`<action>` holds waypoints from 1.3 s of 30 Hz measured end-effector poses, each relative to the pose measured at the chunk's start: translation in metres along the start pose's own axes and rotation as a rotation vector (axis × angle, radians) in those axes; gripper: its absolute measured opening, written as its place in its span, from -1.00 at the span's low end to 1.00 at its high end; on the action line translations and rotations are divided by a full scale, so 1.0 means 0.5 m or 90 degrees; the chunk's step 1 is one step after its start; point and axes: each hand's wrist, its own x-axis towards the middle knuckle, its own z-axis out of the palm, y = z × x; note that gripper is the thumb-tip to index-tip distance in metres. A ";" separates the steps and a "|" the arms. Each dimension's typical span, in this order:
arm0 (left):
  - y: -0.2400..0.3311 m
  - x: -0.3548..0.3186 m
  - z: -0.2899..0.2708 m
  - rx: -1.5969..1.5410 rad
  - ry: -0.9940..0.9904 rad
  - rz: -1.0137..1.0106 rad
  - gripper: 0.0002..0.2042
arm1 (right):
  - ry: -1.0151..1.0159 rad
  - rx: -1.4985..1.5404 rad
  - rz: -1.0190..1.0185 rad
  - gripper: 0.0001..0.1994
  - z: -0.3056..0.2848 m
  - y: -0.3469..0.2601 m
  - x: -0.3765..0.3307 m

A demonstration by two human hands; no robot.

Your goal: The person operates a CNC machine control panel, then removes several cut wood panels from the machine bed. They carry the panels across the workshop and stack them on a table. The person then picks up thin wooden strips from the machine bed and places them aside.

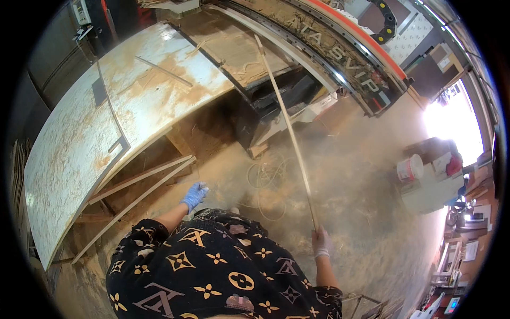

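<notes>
My right hand (321, 243), in a pale glove, is closed around the near end of a long, thin wooden strip (291, 127). The strip slants up and away to the left, its far end over the dusty machine bed (234, 53). My left hand (195, 195), in a blue glove, hangs near my waist beside the white table (69, 138). Its fingers look loosely stretched, and I see nothing in them. On that sawdust-covered tabletop lie another thin strip (163, 70) and a narrow, dark-edged offcut (113, 112).
Two wooden braces (141, 178) lean under the table's curved edge. A thin looped cord (272, 204) lies on the dusty floor. The machine's rail (340, 58) spans the far side. A white bucket (410, 168) stands on a pale box (433, 189) at right.
</notes>
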 end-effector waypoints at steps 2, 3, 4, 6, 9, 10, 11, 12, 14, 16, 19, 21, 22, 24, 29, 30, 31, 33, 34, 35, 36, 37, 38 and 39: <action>-0.005 -0.012 -0.002 -0.013 0.006 -0.012 -0.58 | -0.073 0.030 -0.009 -0.56 -0.023 -0.049 0.044; 0.000 -0.016 -0.003 -0.021 0.009 -0.014 -0.57 | -0.106 0.045 -0.015 -0.55 -0.031 -0.071 0.062; 0.005 -0.022 -0.002 -0.022 0.015 -0.024 -0.57 | -0.115 0.036 -0.026 -0.53 -0.017 -0.086 0.082; 0.012 -0.035 0.005 -0.029 0.022 -0.040 -0.57 | -0.130 0.013 -0.047 -0.49 0.018 -0.112 0.121; 0.001 -0.045 0.003 -0.066 0.049 -0.033 -0.55 | -0.097 0.020 -0.120 -0.44 0.014 -0.182 0.149; 0.010 -0.048 0.006 -0.063 0.054 -0.041 -0.55 | -0.053 0.018 -0.142 -0.46 0.035 -0.182 0.160; 0.007 -0.051 0.002 -0.072 0.068 -0.042 -0.55 | -0.090 0.056 -0.111 -0.47 0.001 -0.205 0.170; 0.001 -0.056 -0.003 -0.081 0.083 -0.044 -0.55 | -0.129 0.093 -0.081 -0.47 -0.038 -0.227 0.180; -0.008 -0.065 -0.012 -0.110 0.108 -0.038 -0.57 | -0.139 0.133 -0.055 -0.47 -0.064 -0.245 0.200; -0.045 -0.064 -0.031 -0.133 0.132 -0.045 -0.59 | -0.081 0.143 -0.068 -0.47 -0.045 -0.226 0.225; -0.075 -0.078 -0.047 -0.150 0.166 -0.045 -0.62 | 0.050 0.124 -0.084 -0.45 -0.031 -0.204 0.301; -0.095 -0.101 -0.053 -0.160 0.195 -0.037 -0.62 | 0.011 0.036 -0.056 -0.50 -0.057 -0.222 0.371; -0.106 -0.103 -0.060 -0.142 0.211 -0.050 -0.62 | -0.005 0.018 -0.059 -0.52 -0.073 -0.233 0.408; -0.154 -0.121 -0.072 -0.166 0.223 -0.055 -0.61 | 0.012 -0.018 -0.091 -0.57 -0.092 -0.262 0.466; -0.150 -0.187 -0.087 -0.184 0.280 -0.076 -0.62 | -0.004 -0.017 -0.111 -0.62 -0.116 -0.417 0.598; -0.161 -0.198 -0.094 -0.186 0.298 -0.071 -0.63 | 0.005 -0.015 -0.117 -0.63 -0.111 -0.448 0.626; -0.177 -0.202 -0.102 -0.189 0.318 -0.066 -0.63 | 0.002 -0.012 -0.125 -0.65 -0.104 -0.477 0.652; -0.226 -0.217 -0.124 -0.208 0.352 -0.042 -0.66 | 0.000 0.004 -0.140 -0.68 -0.093 -0.544 0.699; -0.237 -0.216 -0.131 -0.211 0.367 -0.031 -0.67 | 0.021 0.044 -0.149 -0.70 -0.075 -0.569 0.718; -0.229 -0.247 -0.128 -0.217 0.390 -0.048 -0.65 | 0.034 0.060 -0.201 -0.69 -0.082 -0.606 0.711; -0.219 -0.277 -0.123 -0.223 0.410 -0.064 -0.62 | 0.012 0.045 -0.218 -0.68 -0.078 -0.639 0.718; -0.232 -0.287 -0.127 -0.241 0.436 -0.069 -0.62 | -0.013 0.036 -0.232 -0.67 -0.073 -0.660 0.720; -0.253 -0.307 -0.125 -0.258 0.459 -0.079 -0.61 | -0.022 0.016 -0.260 -0.64 -0.059 -0.674 0.724; -0.266 -0.315 -0.133 -0.274 0.479 -0.087 -0.61 | -0.027 0.009 -0.279 -0.62 -0.051 -0.677 0.733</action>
